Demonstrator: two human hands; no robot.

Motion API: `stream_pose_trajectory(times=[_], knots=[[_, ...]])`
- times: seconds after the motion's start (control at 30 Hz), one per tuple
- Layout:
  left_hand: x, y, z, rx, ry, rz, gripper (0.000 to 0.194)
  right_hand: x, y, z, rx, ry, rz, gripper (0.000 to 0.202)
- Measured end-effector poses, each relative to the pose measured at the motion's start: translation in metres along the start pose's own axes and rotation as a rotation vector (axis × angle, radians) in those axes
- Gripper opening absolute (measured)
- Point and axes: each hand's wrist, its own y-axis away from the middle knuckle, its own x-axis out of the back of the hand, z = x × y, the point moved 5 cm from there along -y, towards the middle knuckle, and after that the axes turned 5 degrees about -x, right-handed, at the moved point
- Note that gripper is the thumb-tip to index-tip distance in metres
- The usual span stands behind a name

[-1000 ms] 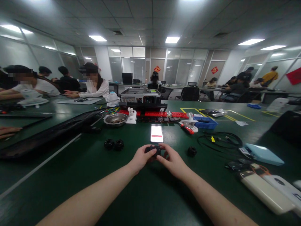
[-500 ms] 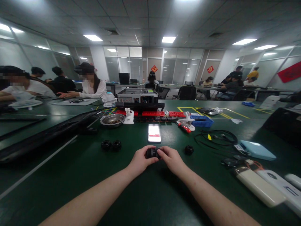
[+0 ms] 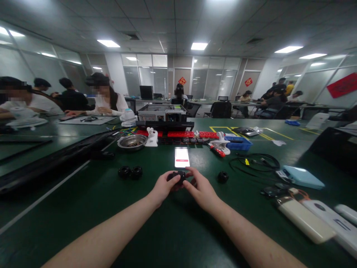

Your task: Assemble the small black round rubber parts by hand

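Note:
My left hand is closed around a small black rounded part, with the thumb lying across its near side. At the part's right side is my right hand, thumb and fingers spread apart. The right thumb tip is close to the part; whether it touches I cannot tell. Just beyond my hands lies a phone with a lit screen. To the left, two similar black ridged parts sit side by side on the green table, and a single black part rests to the right.
Farther back are a metal bowl, a white stand, red-handled pliers, a blue tray and an open computer case. Cables, a light-blue box and a cream power bank lie right. People sit around.
The black part has turned and shifted slightly left in my left hand. My right fingers have spread and loosened from it. The view has shifted slightly.

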Motion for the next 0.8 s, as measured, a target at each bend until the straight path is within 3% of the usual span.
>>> stream_pose_trajectory(times=[0.2,0.4,0.53,0.7,0.8], knots=[[0.002,0.001,0.016,-0.205,-0.205,0.008,0.038,-0.005,-0.004,0.008,-0.056,0.037,-0.087,0.031],[-0.005,0.005,0.021,-0.261,-0.193,-0.059,0.043,-0.002,-0.004,0.005,0.022,0.015,0.013,0.029],[-0.004,0.005,0.014,-0.162,-0.13,-0.046,0.05,0.0,-0.004,0.004,0.061,-0.014,-0.001,0.022],[-0.003,0.001,-0.002,-0.005,0.041,-0.099,0.056,0.007,-0.002,-0.007,0.215,0.032,-0.04,0.041],[-0.004,0.0,-0.008,0.06,0.105,-0.138,0.052,0.005,0.0,-0.01,0.23,0.085,-0.086,0.048]])
